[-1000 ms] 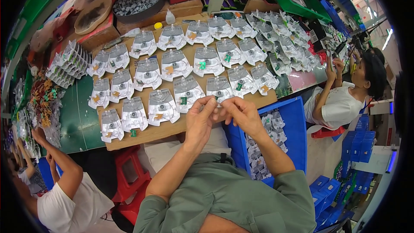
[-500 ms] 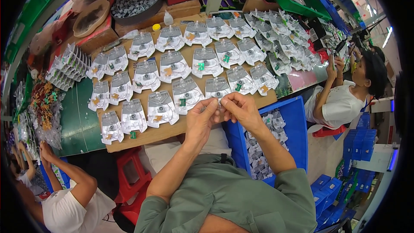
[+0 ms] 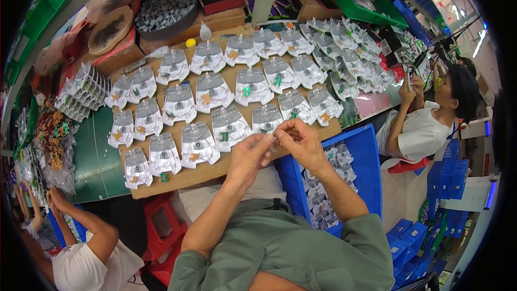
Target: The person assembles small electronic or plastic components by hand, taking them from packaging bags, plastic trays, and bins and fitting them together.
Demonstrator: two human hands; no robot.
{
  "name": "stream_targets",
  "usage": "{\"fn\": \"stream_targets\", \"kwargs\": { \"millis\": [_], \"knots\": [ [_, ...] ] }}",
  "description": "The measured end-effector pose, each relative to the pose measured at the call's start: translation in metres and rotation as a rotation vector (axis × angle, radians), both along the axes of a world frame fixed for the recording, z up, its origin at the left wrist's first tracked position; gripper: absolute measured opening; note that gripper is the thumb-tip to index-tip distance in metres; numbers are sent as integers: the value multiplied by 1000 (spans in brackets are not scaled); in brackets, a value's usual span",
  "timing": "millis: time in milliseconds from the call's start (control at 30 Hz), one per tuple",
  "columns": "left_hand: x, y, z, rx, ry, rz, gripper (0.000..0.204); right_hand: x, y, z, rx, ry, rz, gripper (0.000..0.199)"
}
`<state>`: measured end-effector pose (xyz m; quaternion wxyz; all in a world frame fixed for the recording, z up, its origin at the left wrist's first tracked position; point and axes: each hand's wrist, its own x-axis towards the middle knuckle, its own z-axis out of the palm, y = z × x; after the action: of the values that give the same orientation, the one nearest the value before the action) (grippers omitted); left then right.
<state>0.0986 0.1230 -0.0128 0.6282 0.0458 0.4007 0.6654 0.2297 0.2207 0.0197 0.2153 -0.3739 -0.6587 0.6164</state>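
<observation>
Left hand (image 3: 249, 155) and right hand (image 3: 299, 139) brought together above near edge of board (image 3: 215, 168); small clear part (image 3: 271, 136) pinched between fingertips of both (detail too small to resolve). Step judged: fitting part. Next move calls for fine alignment, steady pinch.

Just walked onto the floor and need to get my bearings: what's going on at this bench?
A person in a green shirt holds a small clear part pinched between the left hand and right hand, at the near edge of a board. Rows of clear plastic pouches cover the board. A blue bin of similar packets sits under the right forearm. Two people in white shirts work on either side.
</observation>
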Motion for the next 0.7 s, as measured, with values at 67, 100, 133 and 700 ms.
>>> {"fn": "stream_targets", "kwargs": {
  "millis": [67,100,133,700],
  "knots": [
    [1,-2,11,-34,28,-62,23,2,5,1,-1,54,9,18],
    [0,0,12,-43,38,-84,24,3,9,1,-22,60,30,17],
    [-1,1,12,-36,38,-83,24,2,10,2,-15,60,30,17],
    [-19,5,11,-46,-103,-83,25,-6,28,21,110,-34,106,10]
  ]
}}
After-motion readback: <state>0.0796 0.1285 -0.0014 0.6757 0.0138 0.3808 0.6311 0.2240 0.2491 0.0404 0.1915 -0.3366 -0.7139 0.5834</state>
